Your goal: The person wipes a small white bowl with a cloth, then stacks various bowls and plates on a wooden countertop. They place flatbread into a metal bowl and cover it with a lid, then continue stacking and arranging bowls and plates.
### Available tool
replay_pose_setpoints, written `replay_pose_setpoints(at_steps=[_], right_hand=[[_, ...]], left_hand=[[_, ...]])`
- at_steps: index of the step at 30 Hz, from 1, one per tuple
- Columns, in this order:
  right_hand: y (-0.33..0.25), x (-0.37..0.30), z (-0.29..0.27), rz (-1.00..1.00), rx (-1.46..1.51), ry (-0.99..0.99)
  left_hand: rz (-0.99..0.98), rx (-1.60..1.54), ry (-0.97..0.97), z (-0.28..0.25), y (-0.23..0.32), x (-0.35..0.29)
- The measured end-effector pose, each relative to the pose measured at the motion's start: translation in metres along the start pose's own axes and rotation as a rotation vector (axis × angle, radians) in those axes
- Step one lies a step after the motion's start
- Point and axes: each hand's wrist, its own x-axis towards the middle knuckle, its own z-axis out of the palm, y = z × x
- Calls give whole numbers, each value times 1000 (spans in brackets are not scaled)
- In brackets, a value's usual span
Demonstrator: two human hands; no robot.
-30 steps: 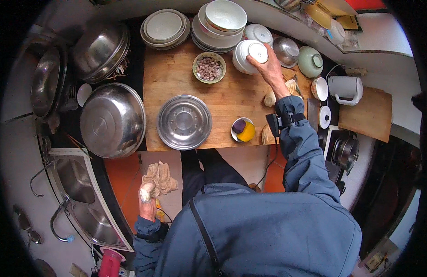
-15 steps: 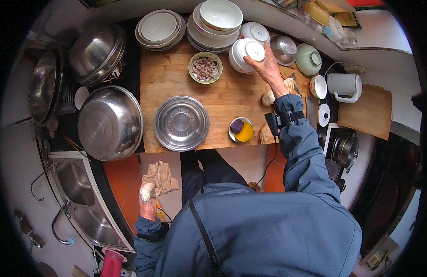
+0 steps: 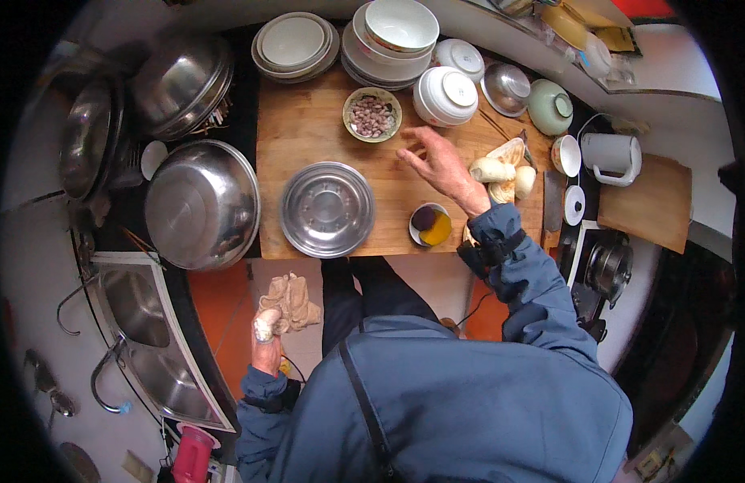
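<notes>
Landmark: shallow steel bowl [image 3: 327, 209] on the wooden board [image 3: 304, 133], near the board's front edge.

Right hand [image 3: 445, 165]: right of the steel bowl and slightly beyond it, over the board. Fingers loosely spread and a little curled, thumb apart; nothing in its hold. Contact with the wood: cannot tell.

Left hand [image 3: 268, 342]: to the near left of the steel bowl, off the board. Fingers closed around a bunched tan cloth [image 3: 290, 302], which hangs clear in front of the legs.

Upturned white bowls [image 3: 445, 97]: stacked one over another, beyond and right of the steel bowl, just past the right hand's fingers and apart from them. Bowl of pinkish beans [image 3: 350, 127]: beyond the steel bowl, slightly right, near the same fingertips. Small bowl [image 3: 415, 234] with a purple and a yellow piece: right of the steel bowl. Pale food pieces [image 3: 491, 170]: farther right, beside the right wrist.

Judgement: step in hand looks like arranging crockery on the board, right hand between grips, cloth kept ready. Next move would call for choosing one vessel, bringing the spread fingers around its side, and keeping the wrist clear of the food pieces.
</notes>
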Motion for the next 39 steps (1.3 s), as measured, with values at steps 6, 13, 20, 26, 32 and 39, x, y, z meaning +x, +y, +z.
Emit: replay_pose_setpoints(at_steps=[6,13,20,26,32,39], right_hand=[[24,32,27,442,640,46],[-3,11,35,248,38,-353],[-11,-1,88,106,-28,-338],[-33,-18,73,394,438,-660],[-55,-29,62,373,426,-834],[-54,-51,33,71,653,-730]], left_hand=[[46,-7,-122,1,3,-4],[-5,-77,31,-5,-11,-6],[-52,42,-99,21,14,-2],[226,778,-363,71,51,-5],[328,1219,-447,95,77,6],[266,876,-447,86,99,7]])
